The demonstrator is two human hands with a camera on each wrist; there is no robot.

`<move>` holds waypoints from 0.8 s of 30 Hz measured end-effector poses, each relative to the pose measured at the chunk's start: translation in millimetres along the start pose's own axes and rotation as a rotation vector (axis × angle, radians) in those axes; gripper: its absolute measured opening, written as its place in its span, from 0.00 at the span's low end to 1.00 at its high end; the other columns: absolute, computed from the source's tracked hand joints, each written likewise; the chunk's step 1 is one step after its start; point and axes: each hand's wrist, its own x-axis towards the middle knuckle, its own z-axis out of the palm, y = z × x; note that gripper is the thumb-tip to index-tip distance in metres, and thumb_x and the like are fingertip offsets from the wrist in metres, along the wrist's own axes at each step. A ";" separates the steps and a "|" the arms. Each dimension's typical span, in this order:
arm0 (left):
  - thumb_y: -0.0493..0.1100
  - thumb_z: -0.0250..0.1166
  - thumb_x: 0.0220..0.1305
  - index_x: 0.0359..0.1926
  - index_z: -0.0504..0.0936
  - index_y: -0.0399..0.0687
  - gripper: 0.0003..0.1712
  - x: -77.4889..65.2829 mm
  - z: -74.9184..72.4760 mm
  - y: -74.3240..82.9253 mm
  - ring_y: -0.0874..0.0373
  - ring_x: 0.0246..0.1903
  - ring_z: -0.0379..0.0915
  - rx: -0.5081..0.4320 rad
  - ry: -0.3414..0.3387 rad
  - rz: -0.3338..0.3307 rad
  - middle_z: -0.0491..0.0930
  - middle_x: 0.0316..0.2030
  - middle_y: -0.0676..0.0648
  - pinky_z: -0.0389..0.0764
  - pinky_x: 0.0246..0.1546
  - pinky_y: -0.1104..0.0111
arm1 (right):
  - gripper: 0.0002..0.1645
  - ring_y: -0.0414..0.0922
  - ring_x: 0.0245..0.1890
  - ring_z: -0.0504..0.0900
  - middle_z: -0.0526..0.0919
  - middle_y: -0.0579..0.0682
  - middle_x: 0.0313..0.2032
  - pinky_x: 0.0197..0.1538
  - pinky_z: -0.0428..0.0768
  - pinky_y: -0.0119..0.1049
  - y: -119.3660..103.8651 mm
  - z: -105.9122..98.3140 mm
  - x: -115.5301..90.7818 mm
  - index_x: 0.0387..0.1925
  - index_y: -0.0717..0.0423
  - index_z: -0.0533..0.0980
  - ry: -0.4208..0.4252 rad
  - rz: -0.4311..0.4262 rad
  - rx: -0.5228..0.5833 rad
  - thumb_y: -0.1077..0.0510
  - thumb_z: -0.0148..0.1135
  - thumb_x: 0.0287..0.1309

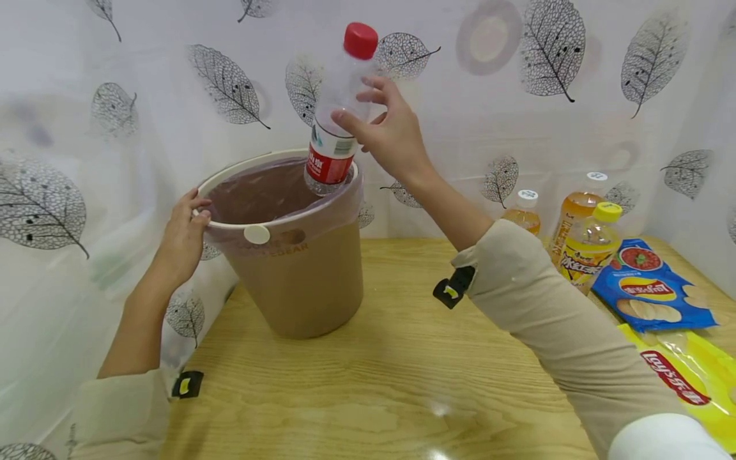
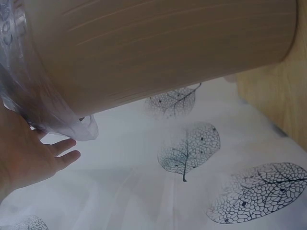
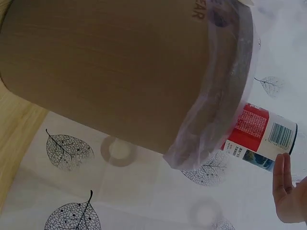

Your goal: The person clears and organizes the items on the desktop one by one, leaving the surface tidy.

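A clear plastic bottle (image 1: 330,144) with a red cap and a red-and-white label leans over the far right rim of a brown trash can (image 1: 299,275). Its base dips just inside the opening. My right hand (image 1: 391,128) holds the bottle at its upper body, thumb across the front and fingers on the right side. In the right wrist view the label (image 3: 261,134) shows beyond the rim. My left hand (image 1: 184,236) grips the can's left rim, over the thin plastic liner (image 2: 48,105). Two of its fingers stick out past the liner in the left wrist view.
On the wooden table (image 1: 414,358) at the right stand several drink bottles, one with a yellow cap (image 1: 592,246). A blue chip bag (image 1: 650,287) and a yellow chip bag (image 1: 701,377) lie beside them. A leaf-printed curtain (image 1: 460,128) hangs close behind the can.
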 end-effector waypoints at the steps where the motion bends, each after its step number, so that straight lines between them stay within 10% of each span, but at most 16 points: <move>1: 0.46 0.32 0.70 0.60 0.57 0.25 0.29 -0.2 -0.1 0.2 0.31 0.63 0.38 -0.001 -0.001 -0.004 0.41 0.68 0.34 0.37 0.58 0.40 | 0.40 0.46 0.31 0.76 0.71 0.47 0.55 0.34 0.78 0.35 2.1 3.0 -0.9 0.63 0.50 0.61 -0.016 0.004 0.006 0.47 0.66 0.51; 24: 0.45 0.32 0.70 0.60 0.57 0.26 0.28 1.0 -0.6 0.4 0.32 0.64 0.37 -0.009 -0.006 -0.039 0.40 0.69 0.35 0.37 0.59 0.41 | 0.41 0.43 0.34 0.78 0.72 0.48 0.55 0.39 0.77 0.33 27.9 28.4 -11.2 0.62 0.49 0.62 -0.126 0.093 -0.037 0.45 0.67 0.49</move>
